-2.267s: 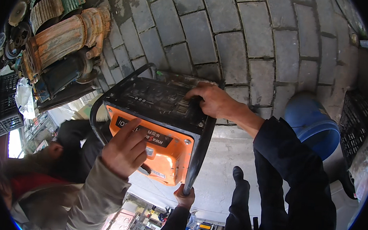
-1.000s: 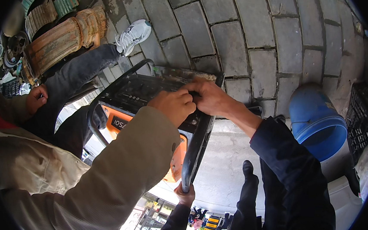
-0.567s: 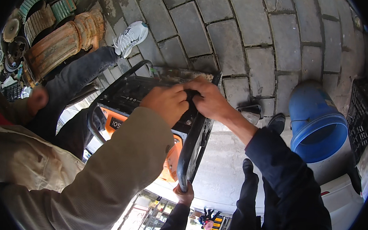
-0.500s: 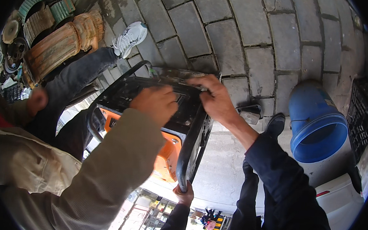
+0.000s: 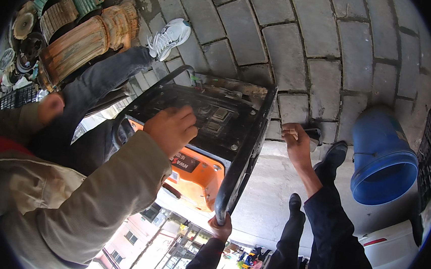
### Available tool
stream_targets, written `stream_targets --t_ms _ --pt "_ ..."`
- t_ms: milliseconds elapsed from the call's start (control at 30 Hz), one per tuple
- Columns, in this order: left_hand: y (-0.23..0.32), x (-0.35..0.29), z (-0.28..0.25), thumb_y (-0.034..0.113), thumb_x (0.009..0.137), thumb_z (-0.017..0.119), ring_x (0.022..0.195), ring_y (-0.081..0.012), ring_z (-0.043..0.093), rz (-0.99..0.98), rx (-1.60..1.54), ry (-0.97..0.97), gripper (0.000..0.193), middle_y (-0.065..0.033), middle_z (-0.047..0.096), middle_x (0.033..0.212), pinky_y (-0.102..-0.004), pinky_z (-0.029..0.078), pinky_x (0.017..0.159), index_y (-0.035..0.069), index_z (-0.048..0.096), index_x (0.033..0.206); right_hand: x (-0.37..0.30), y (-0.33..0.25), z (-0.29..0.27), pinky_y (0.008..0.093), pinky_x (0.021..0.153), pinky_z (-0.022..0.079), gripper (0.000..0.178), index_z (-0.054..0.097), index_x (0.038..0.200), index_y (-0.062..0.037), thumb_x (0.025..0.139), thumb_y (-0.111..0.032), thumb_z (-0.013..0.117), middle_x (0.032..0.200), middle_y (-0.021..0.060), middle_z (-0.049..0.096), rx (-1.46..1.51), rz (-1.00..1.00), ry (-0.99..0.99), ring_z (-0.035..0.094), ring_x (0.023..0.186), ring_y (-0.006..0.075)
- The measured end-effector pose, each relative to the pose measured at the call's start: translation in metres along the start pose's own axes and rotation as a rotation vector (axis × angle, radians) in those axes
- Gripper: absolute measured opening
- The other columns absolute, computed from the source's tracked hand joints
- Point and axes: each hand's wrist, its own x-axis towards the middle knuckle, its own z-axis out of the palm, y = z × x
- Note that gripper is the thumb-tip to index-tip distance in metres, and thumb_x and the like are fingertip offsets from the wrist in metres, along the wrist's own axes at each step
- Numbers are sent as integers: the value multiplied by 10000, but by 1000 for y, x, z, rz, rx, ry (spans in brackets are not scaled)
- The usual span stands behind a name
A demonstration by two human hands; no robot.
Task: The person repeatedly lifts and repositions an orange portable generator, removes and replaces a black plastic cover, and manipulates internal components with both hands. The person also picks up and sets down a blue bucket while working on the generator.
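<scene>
A portable generator point(image 5: 199, 176), orange and black in a black tube frame, stands tilted with a dark plate point(image 5: 178, 98) facing up. Two small square metal pieces point(image 5: 220, 114) sit in this plate. My left hand point(image 5: 221, 227) is wrapped round the lower end of the frame tube point(image 5: 222, 201). Away from the frame, to its right, my right hand point(image 5: 298, 143) hangs with fingers curled together; whatever they hold, if anything, is too small to make out. A co-worker's hand point(image 5: 173, 128) in a tan sleeve rests over the plate's near left edge.
Rusty motor housings point(image 5: 75, 52) and metal parts are piled at the far left. The co-worker's white shoe point(image 5: 170, 37) stands beyond the frame. A blue bucket point(image 5: 383, 163) lies tipped at right, near a black crate point(image 5: 429, 156). A dark tray-like thing point(image 5: 314, 134) lies behind my right hand.
My right hand has left the top plate and moved right. The co-worker's hand has drawn back slightly, exposing the square pieces. My left hand keeps its grip; the whole view has shifted.
</scene>
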Motion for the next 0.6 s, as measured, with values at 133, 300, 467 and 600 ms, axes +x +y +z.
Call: stream_targets --t_ms 133,300,467,600 --pt "-1 1 -1 48 794 750 487 -270 616 32 12 -20 113 -155 589 592 -365 491 526 15 648 760 -6 15 -2 292 751 520 191 661 1074 27 930 -19 545 863 67 674 -16 14 -19 625 790 137" --pt "-4 -1 -1 51 788 738 524 -338 647 30 19 -35 82 -172 594 608 -381 507 542 15 667 805 -13 27 -2 288 709 502 151 666 1049 17 953 -47 568 834 61 678 -89 46 -51 617 756 124" --pt "2 1 -2 55 783 738 541 -361 650 25 13 -26 94 -171 591 608 -375 501 535 26 649 782 -18 38 1 290 688 496 159 672 1054 13 967 -66 565 837 65 689 -118 23 -67 619 747 124" --pt "10 4 -1 79 826 731 500 -277 594 43 15 -18 199 -121 552 563 -369 449 499 45 587 693 -24 44 4 300 714 515 148 671 1048 10 953 -38 568 828 64 677 -137 21 -99 633 764 139"
